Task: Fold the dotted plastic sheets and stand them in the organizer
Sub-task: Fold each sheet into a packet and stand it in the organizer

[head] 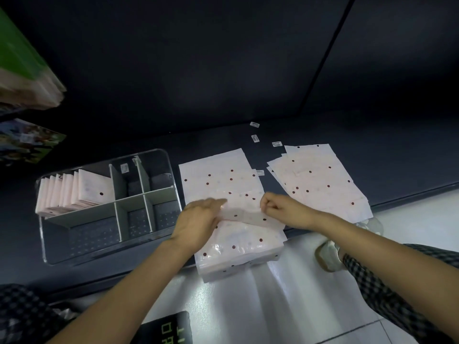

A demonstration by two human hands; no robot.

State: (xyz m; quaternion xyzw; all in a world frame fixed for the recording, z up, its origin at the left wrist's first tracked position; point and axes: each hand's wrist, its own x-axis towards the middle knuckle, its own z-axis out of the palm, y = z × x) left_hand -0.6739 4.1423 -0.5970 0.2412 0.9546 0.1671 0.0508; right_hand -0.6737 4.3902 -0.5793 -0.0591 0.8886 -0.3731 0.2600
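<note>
Both hands grip a pale pink, dark-dotted plastic sheet (pixel 244 216) atop its stack on the dark worktop (pixel 248 135): the left hand (pixel 198 220) flat-fingered along the fold, the right hand (pixel 278 207) pinching its edge. Left of the left hand, the clear divided plastic organizer (pixel 159 155) holds folded sheets (pixel 74 192) upright in its far-left compartment.

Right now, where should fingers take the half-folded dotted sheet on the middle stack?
Pinch the raised folded strip of the white dotted plastic sheet at its two short ends, coming in from left and right, as the left hand and right hand do. That edge is lifted off the stack; the rest lies flat.
</note>
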